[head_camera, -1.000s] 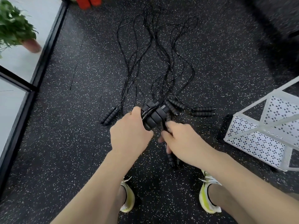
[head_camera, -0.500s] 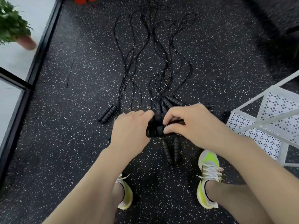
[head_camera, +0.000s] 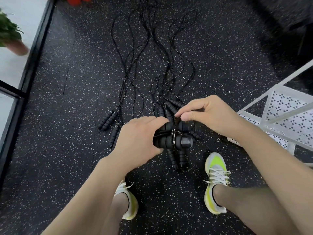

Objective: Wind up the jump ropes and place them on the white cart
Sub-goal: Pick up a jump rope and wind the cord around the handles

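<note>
My left hand [head_camera: 137, 138] grips the two black foam handles of a wound jump rope [head_camera: 171, 140], held side by side above the floor. My right hand [head_camera: 205, 114] pinches the thin black cord where it wraps across those handles. Several other jump ropes [head_camera: 152, 65] lie stretched out on the speckled black floor ahead, their handles [head_camera: 107, 120] nearest me. One pair of handles [head_camera: 177, 158] lies just below the bundle. The white cart [head_camera: 286, 116], with perforated panels, stands at the right.
My two feet in white and yellow shoes [head_camera: 216, 182] stand on the floor below the hands. A potted plant [head_camera: 10, 36] sits on the white floor at the far left, behind a black frame [head_camera: 35, 53]. A red object [head_camera: 76, 0] shows at the top edge.
My right hand has risen from beside the bundle to over it, pinching the cord. The handles now lie level in my left hand. The view has shifted toward the cart.
</note>
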Available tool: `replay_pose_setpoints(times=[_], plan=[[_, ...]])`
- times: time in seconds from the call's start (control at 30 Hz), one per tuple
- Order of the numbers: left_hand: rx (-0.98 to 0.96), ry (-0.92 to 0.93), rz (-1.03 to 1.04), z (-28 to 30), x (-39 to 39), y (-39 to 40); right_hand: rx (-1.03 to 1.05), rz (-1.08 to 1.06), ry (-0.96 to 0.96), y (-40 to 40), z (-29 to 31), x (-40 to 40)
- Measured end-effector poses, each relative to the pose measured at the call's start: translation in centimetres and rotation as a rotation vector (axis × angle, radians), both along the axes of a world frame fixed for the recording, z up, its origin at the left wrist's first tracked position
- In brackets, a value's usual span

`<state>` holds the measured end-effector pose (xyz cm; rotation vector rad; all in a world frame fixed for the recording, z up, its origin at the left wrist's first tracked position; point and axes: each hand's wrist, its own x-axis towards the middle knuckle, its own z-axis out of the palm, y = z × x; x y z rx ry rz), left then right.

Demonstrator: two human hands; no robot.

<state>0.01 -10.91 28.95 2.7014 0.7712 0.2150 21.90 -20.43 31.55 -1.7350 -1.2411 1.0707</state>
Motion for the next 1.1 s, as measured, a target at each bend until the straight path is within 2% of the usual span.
replay_pose_setpoints(times=[0.17,0.3,0.37,0.47,0.57,0.8,0.93,1.1], plan=[[-0.206,-0.102,0.161,1.2,0.3,-0.4,0.077,-0.085,0.138,0.3,-0.5,-1.6],[-0.294,-0.168,0.292,1.9,0.6,-0.6,0.024,-0.145,0.319,0.6,-1.9,-4.1],[-0.296,-0.171,0.359,1.9,0.7,-0.5,-0.016,-0.159,0.281,0.6,-2.3,-5.1],[-0.301,-0.146,0.449,2.0,1.0,-0.5,-0.105,-0.116,0.049,0.6,-2.0,-6.4],[-0.225,-0.031,0.498,2.1,1.1,-0.1,-0.128,-0.056,-0.059,0.5,-1.8,-7.6],[-0.101,0.131,0.564,2.0,0.6,0.7,-0.187,0.023,-0.083,0.2,0.0,-8.4],[-0.080,0.181,0.565,1.9,0.3,1.0,-0.172,0.022,-0.167,-0.2,1.2,-8.4],[-0.083,0.248,0.535,1.5,0.3,0.8,-0.165,-0.027,-0.110,-0.4,2.9,-8.2]])
